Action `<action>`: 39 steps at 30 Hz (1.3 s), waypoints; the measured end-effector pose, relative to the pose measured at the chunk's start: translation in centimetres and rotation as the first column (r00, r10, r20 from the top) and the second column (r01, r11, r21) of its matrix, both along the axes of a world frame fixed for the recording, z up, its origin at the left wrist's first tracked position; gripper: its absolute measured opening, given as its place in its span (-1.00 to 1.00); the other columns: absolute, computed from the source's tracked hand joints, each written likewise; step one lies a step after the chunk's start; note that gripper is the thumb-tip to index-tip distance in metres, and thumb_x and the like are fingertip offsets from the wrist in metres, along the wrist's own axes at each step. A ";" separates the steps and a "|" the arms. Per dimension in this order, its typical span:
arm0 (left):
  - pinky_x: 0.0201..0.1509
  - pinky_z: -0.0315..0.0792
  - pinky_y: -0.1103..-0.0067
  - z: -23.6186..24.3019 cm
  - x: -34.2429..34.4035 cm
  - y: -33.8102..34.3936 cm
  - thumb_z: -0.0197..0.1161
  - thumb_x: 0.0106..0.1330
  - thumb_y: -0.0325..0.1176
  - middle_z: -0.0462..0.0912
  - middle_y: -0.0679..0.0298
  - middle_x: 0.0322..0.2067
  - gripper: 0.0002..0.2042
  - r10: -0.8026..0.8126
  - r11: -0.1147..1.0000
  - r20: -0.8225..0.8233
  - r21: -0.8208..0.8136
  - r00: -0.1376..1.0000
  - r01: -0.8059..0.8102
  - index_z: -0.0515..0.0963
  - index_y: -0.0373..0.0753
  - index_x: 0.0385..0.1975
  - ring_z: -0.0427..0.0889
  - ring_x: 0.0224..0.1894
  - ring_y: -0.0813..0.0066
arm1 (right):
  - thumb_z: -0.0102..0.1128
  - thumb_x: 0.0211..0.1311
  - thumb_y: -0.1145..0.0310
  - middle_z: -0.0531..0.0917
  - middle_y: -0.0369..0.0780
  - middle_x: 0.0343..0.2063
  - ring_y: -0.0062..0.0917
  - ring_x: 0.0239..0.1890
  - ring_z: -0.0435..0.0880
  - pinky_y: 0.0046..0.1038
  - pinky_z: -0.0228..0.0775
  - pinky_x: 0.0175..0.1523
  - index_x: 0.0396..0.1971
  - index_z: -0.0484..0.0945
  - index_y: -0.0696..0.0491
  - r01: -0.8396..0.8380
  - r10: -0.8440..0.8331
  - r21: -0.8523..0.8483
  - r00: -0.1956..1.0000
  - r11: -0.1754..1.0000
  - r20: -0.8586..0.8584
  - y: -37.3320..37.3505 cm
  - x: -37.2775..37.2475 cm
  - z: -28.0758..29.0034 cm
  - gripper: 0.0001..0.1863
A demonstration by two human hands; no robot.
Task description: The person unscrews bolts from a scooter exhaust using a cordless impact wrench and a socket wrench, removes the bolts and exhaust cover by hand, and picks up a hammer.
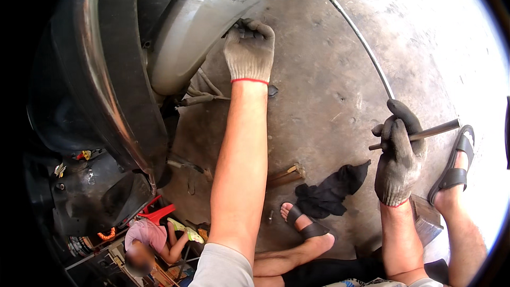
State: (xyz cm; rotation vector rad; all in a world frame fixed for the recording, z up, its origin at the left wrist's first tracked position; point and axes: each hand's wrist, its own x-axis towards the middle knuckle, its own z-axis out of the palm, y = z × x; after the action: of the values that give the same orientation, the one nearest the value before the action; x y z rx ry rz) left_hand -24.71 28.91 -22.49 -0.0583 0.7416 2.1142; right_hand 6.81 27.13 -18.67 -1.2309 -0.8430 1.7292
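Observation:
My left hand [249, 48], in a grey-white knit glove with dark fingers, is raised to the lower edge of a silver motorbike cover [199, 37]. Its fingers are curled closed against that edge, and whatever they grip there is hidden. My right hand [399, 154], gloved the same way, is wrapped round the crossbar of a long metal T-handle wrench [364, 45]. The wrench's thin shaft comes out between the fingers and points up and away to the left, apart from the motorbike.
Black body panels [119, 74] of the motorbike fill the left side. On the concrete floor lie a black cloth [334, 188], a brush-like wooden tool [287, 175] and a small metal piece [271, 216]. My sandalled feet flank the cloth. Another person [146, 239] sits at lower left.

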 end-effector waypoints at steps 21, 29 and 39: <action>0.31 0.41 0.17 -4.9 -1.7 -5.0 0.07 0.39 -0.35 0.53 0.07 -0.03 -0.80 0.312 0.927 0.069 -0.243 0.948 -0.287 0.48 -0.35 -0.14 0.49 0.13 0.18 | 0.06 0.39 0.39 0.47 -0.33 -0.48 -0.62 -0.38 0.47 -0.58 0.31 -0.22 0.06 0.54 0.29 -0.104 0.106 -0.035 0.992 0.994 0.071 -0.5 0.6 -0.7 -0.64; 0.49 0.13 0.01 -1.1 -4.6 -1.4 -0.10 0.49 -0.34 0.49 0.02 0.17 -0.73 0.144 0.975 0.071 0.159 0.987 -0.154 0.48 -0.38 -0.05 0.36 0.35 0.16 | 0.09 0.39 0.39 0.59 -0.29 -0.51 -0.72 -0.49 0.46 -0.66 0.24 -0.43 0.00 0.61 0.22 -0.126 0.128 -0.023 0.988 0.992 0.089 -1.3 -0.3 -0.8 -0.70; -0.35 0.27 0.59 -3.3 -5.7 -1.4 0.04 0.38 -0.47 0.49 0.38 -0.48 -0.89 0.258 0.940 -0.158 -0.188 0.953 -0.285 0.54 -0.16 -0.26 0.37 -0.48 0.56 | 0.10 0.35 0.38 0.55 -0.28 -0.44 -0.58 -0.35 0.54 -0.57 0.32 -0.20 0.03 0.57 0.27 -0.171 0.180 -0.086 0.976 0.982 0.120 -1.6 -1.0 -1.0 -0.65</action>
State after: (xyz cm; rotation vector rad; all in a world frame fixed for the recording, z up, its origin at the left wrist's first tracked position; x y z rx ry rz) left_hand -30.38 27.50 -25.81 -0.1443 1.0866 2.3096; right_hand 5.85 25.55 -19.72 -1.3628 -0.9955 1.8523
